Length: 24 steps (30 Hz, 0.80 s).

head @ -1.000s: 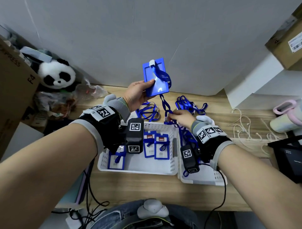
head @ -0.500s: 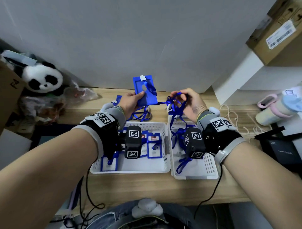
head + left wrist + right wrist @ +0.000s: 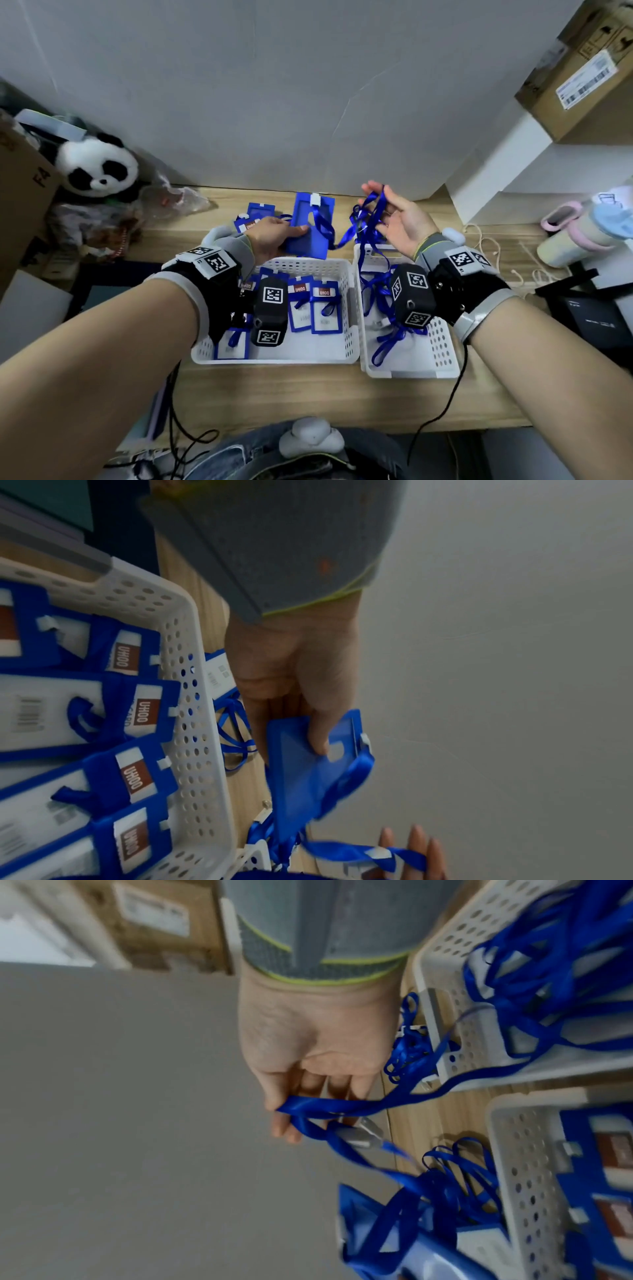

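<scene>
My left hand [image 3: 274, 236] grips a blue badge holder [image 3: 310, 233] by its lower edge, thumb on its face [image 3: 318, 739], just behind the left white basket [image 3: 308, 263]. A blue lanyard [image 3: 363, 222] runs from the holder's clip to my right hand [image 3: 400, 222], which is raised above the right white basket [image 3: 442, 342]. The strap [image 3: 329, 1104] is pinched between thumb and fingers, the other fingers loosely spread. The left basket holds several blue badge holders [image 3: 323, 308] with cards. The right basket holds a tangle of blue lanyards [image 3: 376, 284].
More badge holders [image 3: 253, 216] and lanyards lie on the wooden desk [image 3: 308, 394] behind the baskets. A panda plush [image 3: 99, 168] sits at the back left. A pink-and-white cup [image 3: 575, 236], white cord [image 3: 486, 240] and black device [image 3: 599, 318] are at the right.
My left hand lowered the badge holder toward the desk behind the left basket. My right hand rose from the basket, lifting the lanyard and spreading its fingers.
</scene>
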Available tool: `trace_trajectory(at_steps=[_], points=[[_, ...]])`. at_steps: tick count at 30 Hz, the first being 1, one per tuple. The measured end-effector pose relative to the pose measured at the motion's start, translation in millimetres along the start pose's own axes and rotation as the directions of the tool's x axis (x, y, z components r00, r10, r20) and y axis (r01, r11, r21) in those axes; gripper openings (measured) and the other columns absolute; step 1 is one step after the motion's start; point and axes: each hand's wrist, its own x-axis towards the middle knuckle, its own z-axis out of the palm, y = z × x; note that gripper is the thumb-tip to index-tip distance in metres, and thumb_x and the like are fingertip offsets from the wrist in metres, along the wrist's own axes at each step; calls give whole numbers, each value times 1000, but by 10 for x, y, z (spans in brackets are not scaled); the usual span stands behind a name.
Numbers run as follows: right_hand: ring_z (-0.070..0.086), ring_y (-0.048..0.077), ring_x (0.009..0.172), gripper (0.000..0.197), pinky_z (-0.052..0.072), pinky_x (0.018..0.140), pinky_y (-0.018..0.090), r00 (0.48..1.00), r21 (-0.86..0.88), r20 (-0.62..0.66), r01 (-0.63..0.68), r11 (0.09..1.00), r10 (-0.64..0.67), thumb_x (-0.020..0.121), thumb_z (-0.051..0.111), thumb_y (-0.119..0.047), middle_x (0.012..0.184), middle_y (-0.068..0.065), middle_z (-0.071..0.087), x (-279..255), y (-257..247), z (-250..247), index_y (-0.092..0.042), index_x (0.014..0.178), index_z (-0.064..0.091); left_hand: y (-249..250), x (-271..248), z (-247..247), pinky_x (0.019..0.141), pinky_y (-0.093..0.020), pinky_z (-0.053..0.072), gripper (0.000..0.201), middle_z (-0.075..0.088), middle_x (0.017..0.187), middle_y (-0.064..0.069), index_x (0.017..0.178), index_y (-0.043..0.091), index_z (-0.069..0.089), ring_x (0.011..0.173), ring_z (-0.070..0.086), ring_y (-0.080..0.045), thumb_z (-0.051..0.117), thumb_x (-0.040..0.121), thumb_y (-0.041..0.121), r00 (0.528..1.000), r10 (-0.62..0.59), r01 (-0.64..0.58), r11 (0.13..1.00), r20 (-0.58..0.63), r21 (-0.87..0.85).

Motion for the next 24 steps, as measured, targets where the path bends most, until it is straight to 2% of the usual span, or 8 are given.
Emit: trace_trajectory(at_steps=[2, 6, 11, 14, 17, 18, 20, 24], points=[[59, 13, 93, 25, 41, 101, 38, 999, -184, 10, -40, 982, 43, 100, 40, -22, 102, -7, 68, 30, 58, 35, -19, 102, 64, 8, -72, 44, 69, -29, 58, 13, 69, 89, -12, 81, 4, 60, 76, 67, -18, 61, 88, 14, 996, -24, 25, 1000, 89, -13], [61, 8, 72, 24, 49, 82, 28, 992, -351, -75, -123, 928, 103, 99, 43, -18, 75, -8, 70, 25, 204, 171, -11, 113, 61, 48, -146, 108, 61, -29, 58, 20, 72, 66, -3, 73, 8, 60, 60, 69, -13, 55, 92, 10, 983, -29, 39, 998, 180, -51], [62, 10, 83, 32, 46, 80, 22, 999, -364, -40, -38, 930, 25, 102, 34, -21, 104, -3, 64, 40, 246, 158, -13, 124, 56, 21, -113, 44, 63, -31, 59, 12, 69, 86, -11, 91, 2, 60, 72, 68, -18, 59, 90, 14, 993, -47, 45, 999, 109, 25], [63, 11, 76, 28, 48, 80, 24, 990, -220, -130, 18, 975, -47, 102, 35, -20, 90, -2, 67, 66, 182, 82, -13, 101, 62, -48, -50, -56, 67, -33, 59, 23, 66, 102, -16, 104, 0, 59, 79, 66, -20, 61, 89, 17, 999, -52, 51, 998, 8, 31], [47, 13, 45, 31, 42, 47, 20, 937, -296, -340, -25, 955, -81, 97, 43, -13, 46, -3, 51, 133, 135, 3, -11, 68, 54, -69, -2, -117, 74, -34, 56, 18, 63, 107, -17, 98, 1, 58, 78, 63, -20, 59, 91, 17, 993, 16, -17, 1000, -120, -7], [38, 15, 41, 31, 34, 40, 18, 916, -387, -393, -84, 918, -82, 94, 45, -11, 40, -3, 43, 157, 135, -28, -11, 63, 48, -58, 12, -138, 75, -34, 55, 15, 62, 106, -17, 97, 2, 57, 77, 62, -19, 58, 92, 17, 986, 50, -55, 998, -160, -27], [29, 16, 39, 30, 26, 39, 18, 891, -547, -453, -284, 788, 7, 92, 43, -9, 47, 2, 35, 221, 176, -131, -12, 63, 42, -13, 21, -174, 74, -31, 54, 15, 60, 104, -14, 101, 2, 58, 78, 61, -19, 55, 93, 14, 969, 109, -127, 989, -220, -69], [44, 19, 41, 30, 36, 49, 27, 843, -760, -474, -538, 364, 256, 93, 38, -11, 43, 6, 49, 239, 384, -364, -7, 65, 47, 97, 40, -242, 85, -38, 52, 27, 61, 103, -13, 118, -1, 56, 96, 59, -26, 54, 93, 9, 937, 188, -227, 968, -293, -105]])
